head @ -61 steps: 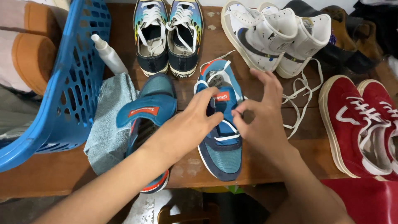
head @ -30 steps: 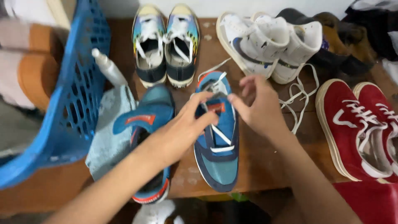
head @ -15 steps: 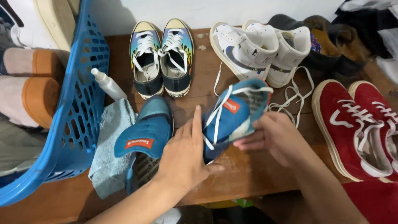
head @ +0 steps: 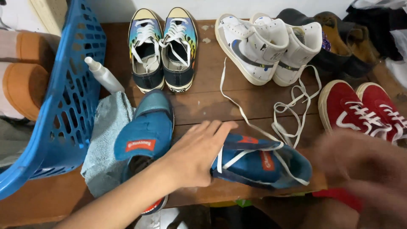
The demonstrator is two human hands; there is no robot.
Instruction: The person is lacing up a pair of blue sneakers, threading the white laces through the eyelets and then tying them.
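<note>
A blue sneaker [head: 263, 163] lies on its side at the front edge of the wooden table [head: 203, 106], its opening turned right. My left hand [head: 195, 152] presses on its toe end, fingers spread over the upper. A long white lace [head: 237, 106] trails from it across the table toward the white shoes. My right hand [head: 360, 165] is a motion blur at the right, just past the sneaker's heel; I cannot make out its fingers. The matching blue sneaker [head: 146, 135] stands left of my left hand with its tongue flipped forward.
A blue plastic basket [head: 68, 106] leans at the left beside a grey-blue cloth [head: 106, 135] and a white spray bottle [head: 101, 76]. Rainbow-toed sneakers [head: 161, 46], white high-tops [head: 263, 42] and dark boots [head: 339, 38] line the back. Red sneakers [head: 360, 110] sit at the right.
The blue sneaker has gone from lifted between both hands to lying on its side near the front edge. My right hand has let go and swung right; my left hand now rests on its toe.
</note>
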